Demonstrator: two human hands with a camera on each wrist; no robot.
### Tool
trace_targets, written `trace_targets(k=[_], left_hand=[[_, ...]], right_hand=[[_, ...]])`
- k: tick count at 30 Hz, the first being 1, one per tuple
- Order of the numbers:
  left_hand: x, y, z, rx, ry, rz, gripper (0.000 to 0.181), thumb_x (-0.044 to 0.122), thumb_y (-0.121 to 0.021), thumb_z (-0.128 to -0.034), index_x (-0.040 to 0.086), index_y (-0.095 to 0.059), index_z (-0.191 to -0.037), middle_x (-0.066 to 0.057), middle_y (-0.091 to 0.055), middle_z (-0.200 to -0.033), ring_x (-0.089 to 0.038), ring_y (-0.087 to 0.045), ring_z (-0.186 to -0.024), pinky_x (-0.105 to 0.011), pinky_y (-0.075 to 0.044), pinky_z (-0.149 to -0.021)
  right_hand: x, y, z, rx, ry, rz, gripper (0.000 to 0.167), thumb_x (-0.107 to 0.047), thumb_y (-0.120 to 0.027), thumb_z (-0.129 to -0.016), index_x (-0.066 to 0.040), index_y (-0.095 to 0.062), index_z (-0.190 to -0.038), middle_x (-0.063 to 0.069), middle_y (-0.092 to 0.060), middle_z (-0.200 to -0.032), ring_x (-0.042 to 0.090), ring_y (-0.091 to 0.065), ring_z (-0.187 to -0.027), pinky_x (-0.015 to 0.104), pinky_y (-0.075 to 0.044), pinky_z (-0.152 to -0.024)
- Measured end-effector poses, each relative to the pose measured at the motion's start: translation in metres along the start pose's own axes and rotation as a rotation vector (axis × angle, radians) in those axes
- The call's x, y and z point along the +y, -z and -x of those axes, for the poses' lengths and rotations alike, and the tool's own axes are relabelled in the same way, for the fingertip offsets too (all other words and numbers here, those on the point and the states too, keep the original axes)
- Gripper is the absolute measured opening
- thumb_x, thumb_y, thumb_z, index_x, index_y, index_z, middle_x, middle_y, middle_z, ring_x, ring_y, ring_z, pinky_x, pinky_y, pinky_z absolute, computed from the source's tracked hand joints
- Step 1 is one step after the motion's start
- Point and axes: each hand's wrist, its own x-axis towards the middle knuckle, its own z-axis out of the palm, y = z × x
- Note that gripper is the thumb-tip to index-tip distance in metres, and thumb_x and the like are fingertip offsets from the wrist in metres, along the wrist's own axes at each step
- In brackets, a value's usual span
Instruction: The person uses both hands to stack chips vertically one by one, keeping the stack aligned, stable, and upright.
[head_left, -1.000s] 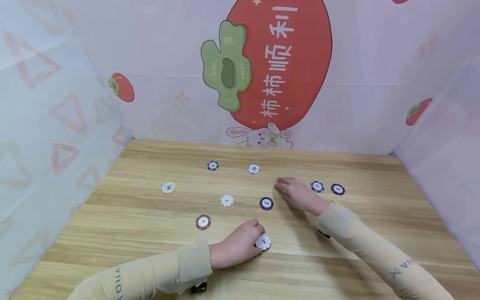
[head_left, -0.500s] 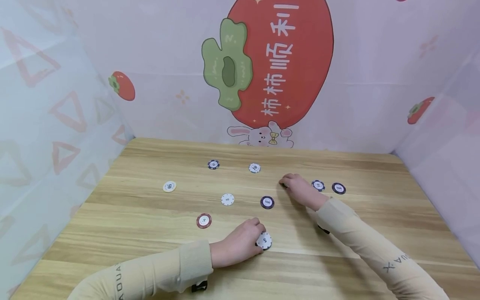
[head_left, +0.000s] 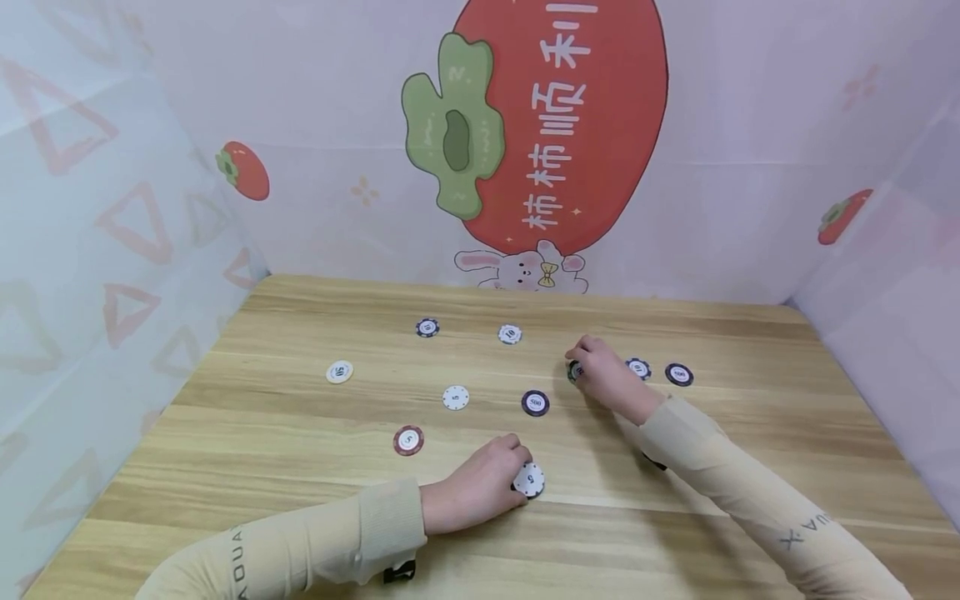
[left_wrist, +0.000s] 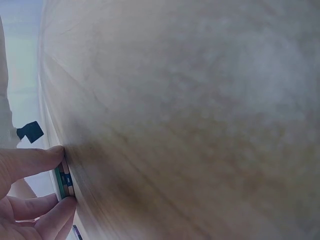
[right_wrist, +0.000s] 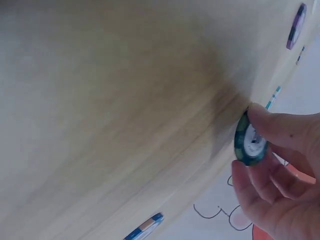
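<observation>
My left hand (head_left: 476,490) grips a small stack of poker chips (head_left: 530,481) near the front middle of the table. A white chip marked 5 lies on top; in the left wrist view a green layer and a tan-and-black layer (left_wrist: 65,178) show between thumb and fingers. Farther back and to the right, my right hand (head_left: 611,379) pinches a green poker chip (right_wrist: 250,142) between thumb and fingers, its face tilted. In the head view that hand partly hides the chip.
Single chips lie flat about the wooden table (head_left: 262,492): a red one (head_left: 408,440), white ones (head_left: 455,397), a pale yellow one (head_left: 340,372), blue-rimmed ones (head_left: 427,327) and dark purple ones (head_left: 536,403). One blue-rimmed chip (head_left: 640,368) is right beside my right hand. Printed cloth walls surround the table.
My right hand, lying over that spot with the chip hidden, has shifted slightly right and now shows a green chip pinched in its fingers. The left hand stays on its stack.
</observation>
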Motion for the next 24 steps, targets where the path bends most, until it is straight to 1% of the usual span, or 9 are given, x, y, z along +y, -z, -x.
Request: trace_targets(k=[3,7,12,20,24], left_hand=[[0.0,0.0,0.0,0.001,0.0,-0.001,0.038,0.017,-0.077,-0.0704,0.003,-0.062,-0.103,-0.001,-0.055,-0.093,-0.007,-0.05,-0.081,-0.018,-0.044,-0.073],[0.0,0.0,-0.001,0.002,-0.004,0.001,0.038,0.017,-0.077,-0.0702,0.003,-0.062,-0.103,-0.001,-0.055,-0.093,-0.007,-0.05,-0.082,-0.018,-0.044,-0.073],[0.0,0.001,0.0,0.006,-0.005,-0.005,0.038,0.017,-0.077,-0.0703,0.003,-0.062,-0.102,-0.001,-0.055,-0.094,-0.007,-0.05,-0.082,-0.019,-0.044,-0.073],[0.0,0.0,0.0,0.002,-0.008,-0.008,0.037,0.017,-0.077,-0.0707,0.004,-0.062,-0.102,-0.001,-0.055,-0.093,-0.007,-0.05,-0.081,-0.018,-0.044,-0.072],[0.0,0.001,0.0,0.0,-0.008,-0.01,0.037,0.018,-0.077,-0.0708,0.004,-0.062,-0.102,-0.001,-0.055,-0.093,-0.007,-0.05,-0.081,-0.018,-0.044,-0.072]], right_hand=[[-0.002,0.001,0.005,0.037,0.023,-0.004,0.027,0.006,-0.069,-0.073,0.004,-0.065,-0.099,0.011,-0.053,-0.094,0.023,-0.052,-0.087,0.033,-0.049,-0.076],[-0.004,0.003,0.01,0.081,0.062,0.026,0.021,0.005,-0.069,-0.074,0.001,-0.067,-0.095,0.008,-0.056,-0.091,0.021,-0.054,-0.086,0.032,-0.049,-0.076],[-0.006,0.004,0.014,0.112,0.101,0.068,0.019,0.004,-0.07,-0.074,-0.001,-0.069,-0.093,0.006,-0.059,-0.089,0.019,-0.056,-0.083,0.029,-0.05,-0.074],[-0.011,0.009,0.023,0.116,0.155,0.061,0.021,0.011,-0.066,-0.074,-0.002,-0.07,-0.091,0.006,-0.06,-0.088,0.018,-0.058,-0.083,0.027,-0.051,-0.073],[-0.014,0.013,0.028,0.1,0.141,0.011,0.023,0.013,-0.063,-0.075,-0.001,-0.07,-0.091,0.006,-0.06,-0.087,0.017,-0.057,-0.082,0.027,-0.051,-0.072]])
